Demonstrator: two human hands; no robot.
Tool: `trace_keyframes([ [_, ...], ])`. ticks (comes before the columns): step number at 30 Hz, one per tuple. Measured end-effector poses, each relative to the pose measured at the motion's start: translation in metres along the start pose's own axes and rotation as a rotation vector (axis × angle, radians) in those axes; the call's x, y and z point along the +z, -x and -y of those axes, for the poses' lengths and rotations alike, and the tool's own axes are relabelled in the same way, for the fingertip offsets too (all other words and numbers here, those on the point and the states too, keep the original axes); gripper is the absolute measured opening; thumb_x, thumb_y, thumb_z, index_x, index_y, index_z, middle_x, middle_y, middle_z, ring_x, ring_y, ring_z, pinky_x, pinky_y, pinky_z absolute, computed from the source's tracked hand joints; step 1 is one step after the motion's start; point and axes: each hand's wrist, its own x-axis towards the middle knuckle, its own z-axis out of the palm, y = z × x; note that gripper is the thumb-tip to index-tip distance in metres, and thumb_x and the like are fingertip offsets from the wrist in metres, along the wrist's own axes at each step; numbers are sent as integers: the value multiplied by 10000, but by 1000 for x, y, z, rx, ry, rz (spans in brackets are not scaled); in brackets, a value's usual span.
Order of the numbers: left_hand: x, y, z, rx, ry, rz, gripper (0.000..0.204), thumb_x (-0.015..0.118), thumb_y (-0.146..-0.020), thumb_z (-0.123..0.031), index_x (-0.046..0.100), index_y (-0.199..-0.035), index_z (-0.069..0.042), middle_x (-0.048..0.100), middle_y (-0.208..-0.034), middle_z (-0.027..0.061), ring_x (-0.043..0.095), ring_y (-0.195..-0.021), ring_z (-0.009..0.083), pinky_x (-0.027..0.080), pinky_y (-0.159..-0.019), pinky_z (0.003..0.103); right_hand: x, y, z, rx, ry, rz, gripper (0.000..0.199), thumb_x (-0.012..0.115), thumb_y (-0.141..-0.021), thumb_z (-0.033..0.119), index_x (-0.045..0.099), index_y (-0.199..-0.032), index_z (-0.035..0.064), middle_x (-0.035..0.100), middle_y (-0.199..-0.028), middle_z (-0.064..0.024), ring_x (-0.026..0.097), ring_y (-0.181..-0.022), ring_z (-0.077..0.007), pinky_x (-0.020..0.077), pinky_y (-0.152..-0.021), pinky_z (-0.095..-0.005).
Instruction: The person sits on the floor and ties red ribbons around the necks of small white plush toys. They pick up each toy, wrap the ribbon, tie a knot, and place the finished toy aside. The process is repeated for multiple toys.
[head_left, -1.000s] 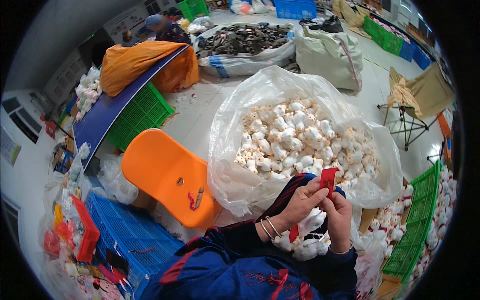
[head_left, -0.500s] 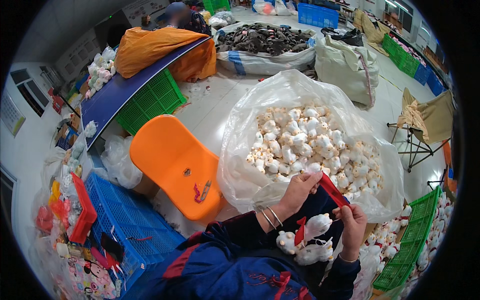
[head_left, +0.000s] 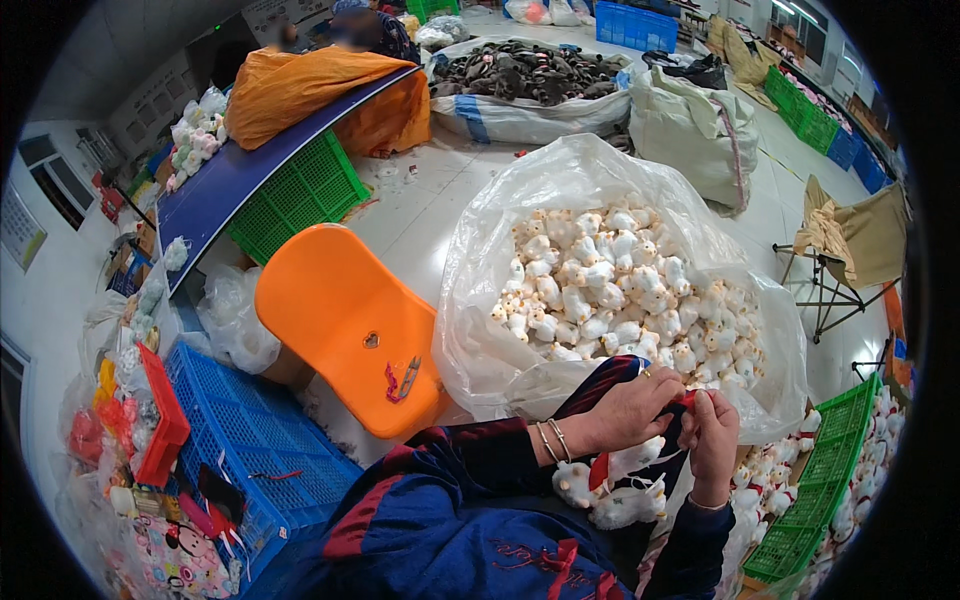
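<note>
A red ribbon [head_left: 686, 399] is pinched between my two hands above my lap, mostly hidden by the fingers. My left hand [head_left: 640, 408] grips one end, its fingertips closed. My right hand [head_left: 712, 440] is closed on the other end, close beside the left. Below them, on my lap, lie several small white plush toys [head_left: 628, 503], one with a red ribbon round its neck. Just beyond my hands stands a clear plastic bag [head_left: 480, 290] filled with white plush toys [head_left: 600, 280].
An orange chair [head_left: 340, 300] holds small scissors [head_left: 409, 377] and red scraps. At left is a blue crate [head_left: 260, 440], at right a green crate [head_left: 825, 480] by more plush toys. Farther off are a blue table [head_left: 240, 180], a sack of dark plush pieces [head_left: 530, 75], and people.
The ribbon was stretched between my hands; now they have come together and it is bunched at the fingertips. My left hand has moved right and down.
</note>
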Motion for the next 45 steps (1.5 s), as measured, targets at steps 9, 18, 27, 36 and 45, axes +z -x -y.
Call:
trace_keyframes([
  [9,8,4,13,-19,93,51,198,678,-932,-95,636,-1121,-52,665,-976,98,666,-874,273,551,-759,356,-22,-2,-6,124,48,55,242,609,-1052,234,627,-899,46,567,-623,-1,401,-431,-47,290,-401,-203],
  [18,-2,-7,24,-779,911,225,145,645,-1031,-196,650,-1063,-55,692,-888,0,653,-737,64,557,-603,238,-52,-7,5,-81,-161,5,225,596,-1031,126,569,-1236,40,580,-751,6,480,-535,-62,373,-467,-198],
  [27,-28,-11,58,-763,839,-136,179,659,-1035,-236,678,-1033,-58,638,-756,-16,575,-604,36,452,-510,186,-17,25,-7,-552,1276,639,398,744,-728,20,672,-1116,73,645,-1226,-119,564,-1235,-333,446,-1039,-457],
  [36,-13,7,68,-745,881,-136,163,645,-1044,-225,666,-979,-77,618,-736,-32,572,-624,43,475,-563,203,-2,1,-57,-664,1551,593,517,770,-668,101,694,-1175,171,548,-1311,-179,454,-1317,-412,378,-1087,-512],
  [45,-32,11,71,-876,830,-302,183,647,-1024,-260,712,-1068,-94,689,-855,-12,628,-729,71,529,-666,236,-23,-31,-20,-360,880,200,557,837,-743,273,659,-1200,11,635,-1128,-139,613,-1094,-283,485,-969,-398],
])
